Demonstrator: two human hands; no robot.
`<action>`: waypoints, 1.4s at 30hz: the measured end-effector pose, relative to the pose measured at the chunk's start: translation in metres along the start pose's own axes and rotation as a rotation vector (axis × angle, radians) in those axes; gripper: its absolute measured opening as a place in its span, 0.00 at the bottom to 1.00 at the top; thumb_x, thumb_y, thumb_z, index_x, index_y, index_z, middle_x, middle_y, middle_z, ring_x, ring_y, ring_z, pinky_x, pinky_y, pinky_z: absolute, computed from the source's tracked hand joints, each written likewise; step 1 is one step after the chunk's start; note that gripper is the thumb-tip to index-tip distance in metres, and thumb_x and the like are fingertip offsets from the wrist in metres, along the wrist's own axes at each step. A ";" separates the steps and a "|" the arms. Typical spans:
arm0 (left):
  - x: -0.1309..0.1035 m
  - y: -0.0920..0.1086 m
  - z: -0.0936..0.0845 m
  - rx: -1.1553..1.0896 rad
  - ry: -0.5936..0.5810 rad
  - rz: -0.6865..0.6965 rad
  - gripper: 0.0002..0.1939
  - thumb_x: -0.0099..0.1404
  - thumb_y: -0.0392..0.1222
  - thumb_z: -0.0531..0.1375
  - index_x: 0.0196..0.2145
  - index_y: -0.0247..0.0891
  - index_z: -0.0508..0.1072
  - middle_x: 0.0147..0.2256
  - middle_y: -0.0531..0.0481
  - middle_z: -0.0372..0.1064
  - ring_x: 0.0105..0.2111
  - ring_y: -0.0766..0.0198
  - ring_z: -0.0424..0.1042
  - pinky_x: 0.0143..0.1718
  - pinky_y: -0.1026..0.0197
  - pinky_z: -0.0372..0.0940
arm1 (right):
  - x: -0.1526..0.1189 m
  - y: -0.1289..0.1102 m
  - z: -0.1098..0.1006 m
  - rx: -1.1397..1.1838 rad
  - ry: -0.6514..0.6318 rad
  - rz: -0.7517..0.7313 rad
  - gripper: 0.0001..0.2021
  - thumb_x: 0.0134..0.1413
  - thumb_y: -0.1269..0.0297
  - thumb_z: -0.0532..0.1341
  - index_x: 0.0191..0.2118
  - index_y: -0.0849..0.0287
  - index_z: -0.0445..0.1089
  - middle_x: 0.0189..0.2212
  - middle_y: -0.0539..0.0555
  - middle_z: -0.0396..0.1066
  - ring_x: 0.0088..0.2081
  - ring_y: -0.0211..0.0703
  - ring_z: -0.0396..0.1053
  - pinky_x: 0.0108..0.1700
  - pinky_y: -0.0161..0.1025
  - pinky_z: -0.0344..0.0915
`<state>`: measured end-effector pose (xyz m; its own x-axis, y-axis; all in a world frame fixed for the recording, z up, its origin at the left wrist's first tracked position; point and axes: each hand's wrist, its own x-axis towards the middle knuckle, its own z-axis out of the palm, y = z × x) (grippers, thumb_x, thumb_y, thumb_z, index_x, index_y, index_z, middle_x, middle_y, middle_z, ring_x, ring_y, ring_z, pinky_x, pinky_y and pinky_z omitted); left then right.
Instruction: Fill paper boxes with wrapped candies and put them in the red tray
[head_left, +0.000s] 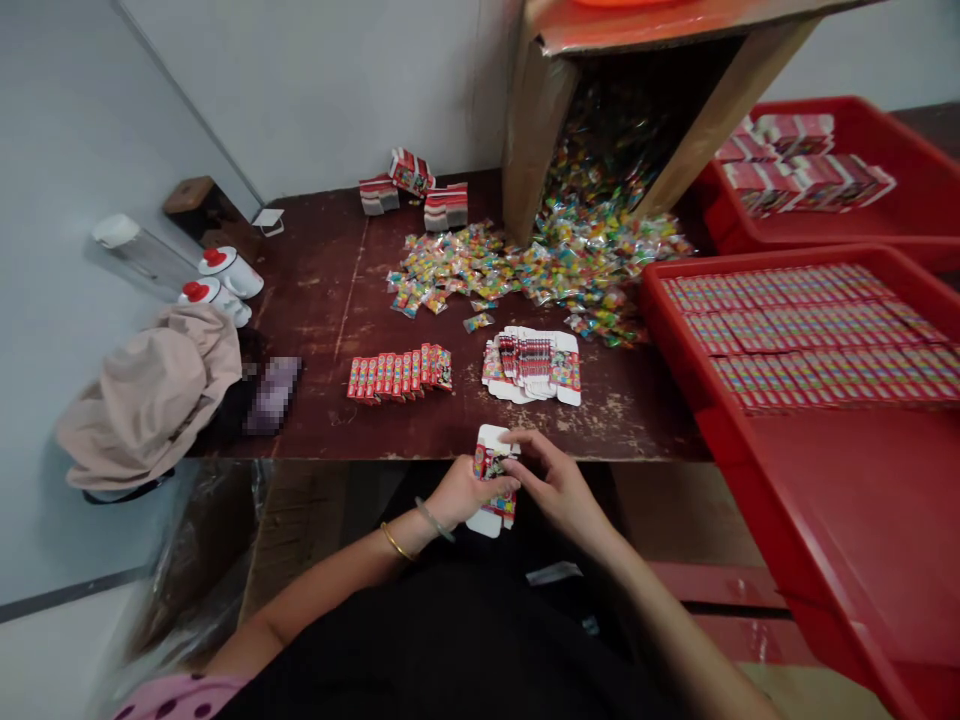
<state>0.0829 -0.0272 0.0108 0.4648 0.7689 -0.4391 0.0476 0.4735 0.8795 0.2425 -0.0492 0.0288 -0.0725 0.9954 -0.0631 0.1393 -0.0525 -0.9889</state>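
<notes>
My left hand (463,490) is closed around a small printed candy box (491,515), its thumb lying across the front. The box's white flaps stick out at top and bottom, in front of the table edge. At the upper right of the same box, my right hand (553,482) has its thumb and fingers closed on the edge by the top flap. Just beyond, on the table, lies a stack of flat, unfolded candy boxes (532,365). A row of folded red boxes (397,372) stands to its left. Behind them spreads a heap of wrapped candies (525,265).
A cardboard carton (525,150) spills candies at the back. On the right, a red tray (810,480) holds rows of boxes; another red tray (919,200) with box bundles sits behind. Box bundles (446,207), white bottles (232,270), a beige cap (150,400) and a blurred phone-like object (274,395) lie leftward.
</notes>
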 end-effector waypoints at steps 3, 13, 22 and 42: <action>-0.007 -0.004 0.001 0.023 0.151 0.230 0.22 0.55 0.49 0.65 0.42 0.35 0.66 0.32 0.50 0.69 0.30 0.67 0.69 0.31 0.65 0.63 | -0.014 0.005 0.012 0.094 0.161 0.065 0.17 0.53 0.57 0.63 0.45 0.54 0.59 0.39 0.53 0.72 0.38 0.43 0.70 0.39 0.38 0.67; -0.041 0.000 -0.004 0.174 0.043 0.258 0.13 0.60 0.43 0.61 0.42 0.37 0.68 0.30 0.53 0.66 0.28 0.69 0.66 0.31 0.67 0.62 | -0.056 0.006 0.033 0.231 0.342 0.137 0.13 0.50 0.55 0.65 0.36 0.56 0.65 0.30 0.50 0.71 0.33 0.40 0.69 0.36 0.35 0.65; -0.077 -0.015 -0.020 0.083 0.019 -0.063 0.13 0.58 0.48 0.61 0.31 0.33 0.73 0.25 0.52 0.68 0.24 0.69 0.65 0.27 0.66 0.61 | -0.086 0.008 0.044 0.274 0.097 0.353 0.13 0.52 0.53 0.62 0.28 0.57 0.70 0.25 0.49 0.67 0.27 0.38 0.63 0.31 0.35 0.62; -0.065 -0.018 -0.016 -0.821 -0.445 -0.525 0.22 0.52 0.39 0.56 0.46 0.33 0.69 0.38 0.40 0.71 0.37 0.55 0.70 0.41 0.54 0.59 | -0.042 -0.011 0.022 0.340 -0.382 0.442 0.19 0.54 0.49 0.59 0.37 0.60 0.77 0.22 0.48 0.69 0.20 0.32 0.63 0.24 0.32 0.62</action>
<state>0.0379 -0.0786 0.0201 0.8476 0.2374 -0.4745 -0.1966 0.9712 0.1348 0.2220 -0.0921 0.0397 -0.4332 0.7792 -0.4529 -0.0776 -0.5329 -0.8426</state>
